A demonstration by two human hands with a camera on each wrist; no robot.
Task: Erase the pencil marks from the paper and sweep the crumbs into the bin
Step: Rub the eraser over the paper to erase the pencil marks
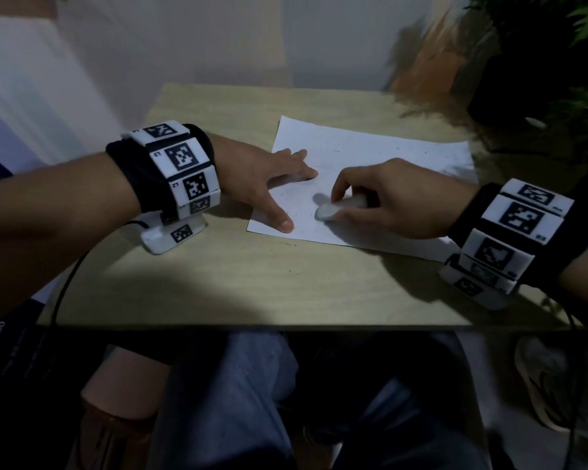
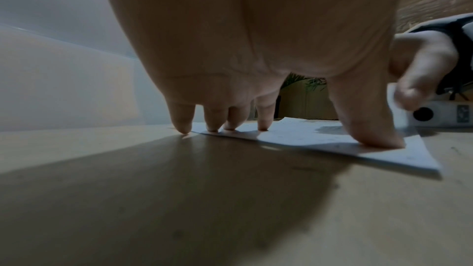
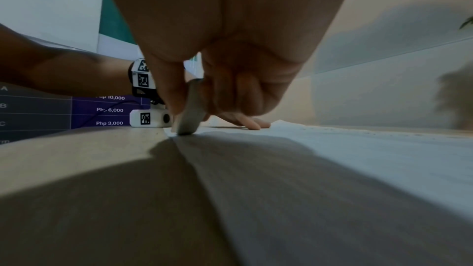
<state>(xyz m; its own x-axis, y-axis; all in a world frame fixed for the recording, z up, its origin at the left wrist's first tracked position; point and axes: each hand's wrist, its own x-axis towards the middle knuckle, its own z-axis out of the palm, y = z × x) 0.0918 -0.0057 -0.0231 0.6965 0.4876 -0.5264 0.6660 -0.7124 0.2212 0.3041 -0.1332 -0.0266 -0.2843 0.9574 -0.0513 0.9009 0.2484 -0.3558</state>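
Your left hand (image 1: 265, 178) spreads wide, fingertips pressing the paper (image 1: 381, 154); just beside its thumb, your right hand (image 1: 387, 198) grips an eraser (image 1: 333, 209) touching the sheet.

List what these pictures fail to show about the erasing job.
- Bin: in no view.
- Pencil marks on the paper: too faint in the dim head view.
- Eraser: far end hidden inside the right hand.
- Crumbs: too small and blurred to count.

Head view looks down; wrist views skim the table (image 1: 252, 283), sharing the paper (image 1: 370, 154)
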